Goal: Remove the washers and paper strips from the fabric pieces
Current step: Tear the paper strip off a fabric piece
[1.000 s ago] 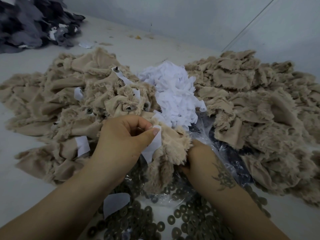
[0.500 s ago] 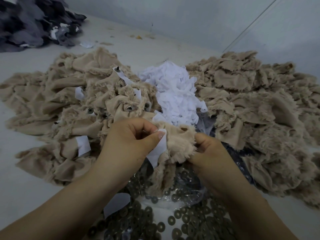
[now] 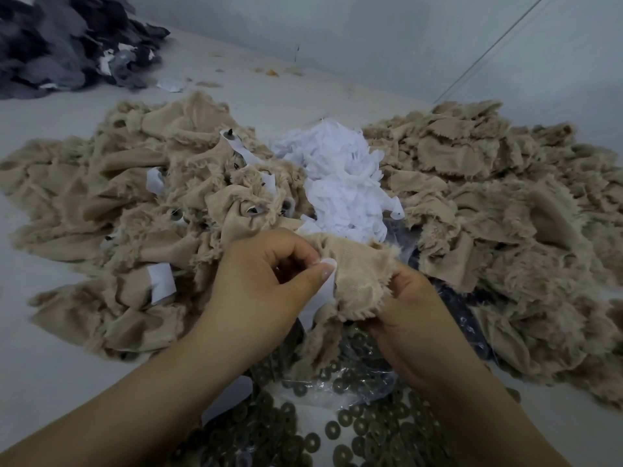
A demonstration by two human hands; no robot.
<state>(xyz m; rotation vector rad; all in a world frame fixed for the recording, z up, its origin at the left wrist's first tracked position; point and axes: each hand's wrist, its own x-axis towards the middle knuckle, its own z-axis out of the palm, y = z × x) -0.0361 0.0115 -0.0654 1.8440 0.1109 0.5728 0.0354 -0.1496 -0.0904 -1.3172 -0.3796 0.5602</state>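
Left hand (image 3: 266,281) pinching white paper strip (image 3: 315,303) at fabric piece (image 3: 357,281) edge; right hand (image 3: 409,306) gripping opposite edge, likely as anchor for pulling strip free. Piece held over loose washers (image 3: 340,429) on worktop (image 3: 40,358), probably so freed washers drop there. Stripped paper heap (image 3: 340,183) behind, unprocessed fabric pile (image 3: 135,203) left, done pile (image 3: 505,203) right.

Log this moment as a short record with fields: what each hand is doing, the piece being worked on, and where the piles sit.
left hand: pinches paper strip against the fabric
right hand: grips held fabric piece at its lower right edge
washers: loose, on clear plastic, below the hands
paper pile: white, centre, behind the hands
left beige pile: still has strips attached
right beige pile: no strips visible
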